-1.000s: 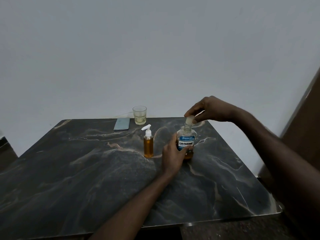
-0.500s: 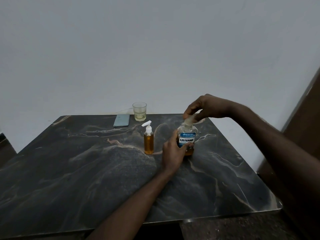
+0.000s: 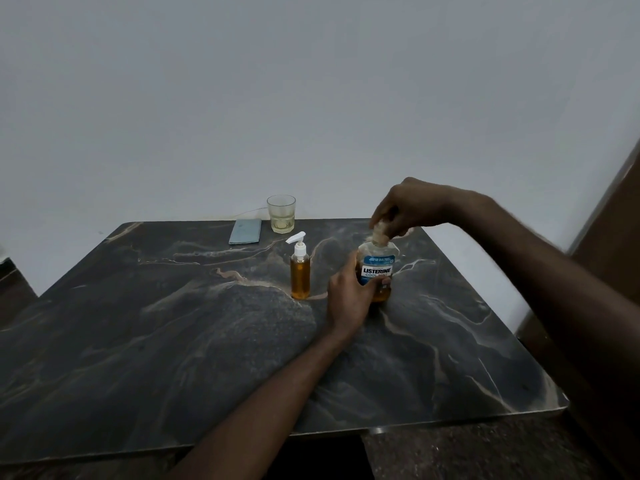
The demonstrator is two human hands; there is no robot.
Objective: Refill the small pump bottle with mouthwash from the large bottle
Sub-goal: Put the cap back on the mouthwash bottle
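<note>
Amber liquid sits low in the large bottle (image 3: 377, 271), which stands upright on the dark marbled desk (image 3: 173, 341). Our left hand (image 3: 349, 296) wraps it from the left, fingers curled round the label. Our right hand (image 3: 412, 206) pinches the cap (image 3: 380, 233) from above (blurred, so detail is lost). The small pump bottle (image 3: 300, 275) stands just left of our left hand, untouched.
</note>
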